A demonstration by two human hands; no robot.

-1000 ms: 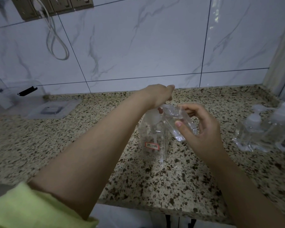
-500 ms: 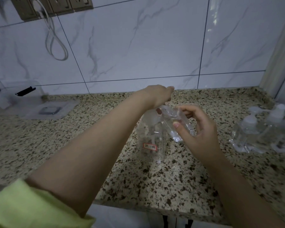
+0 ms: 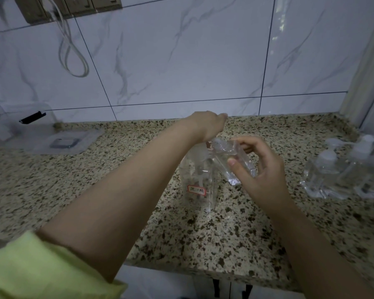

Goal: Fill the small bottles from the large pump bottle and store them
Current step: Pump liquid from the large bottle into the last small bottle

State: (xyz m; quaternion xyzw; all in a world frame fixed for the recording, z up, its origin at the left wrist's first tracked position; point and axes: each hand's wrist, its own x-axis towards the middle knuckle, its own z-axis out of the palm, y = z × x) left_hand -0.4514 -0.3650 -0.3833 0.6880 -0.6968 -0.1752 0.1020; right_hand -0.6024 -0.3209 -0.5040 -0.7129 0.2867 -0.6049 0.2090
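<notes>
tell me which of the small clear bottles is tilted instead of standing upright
The small bottle held in the right hand, its neck tipped toward the large pump bottle. The other small bottles stand upright at the counter's right.

a red-bordered label (image 3: 196,190) is sitting on the large pump bottle (image 3: 200,182); its handwriting is showing too blurred to read.
</notes>
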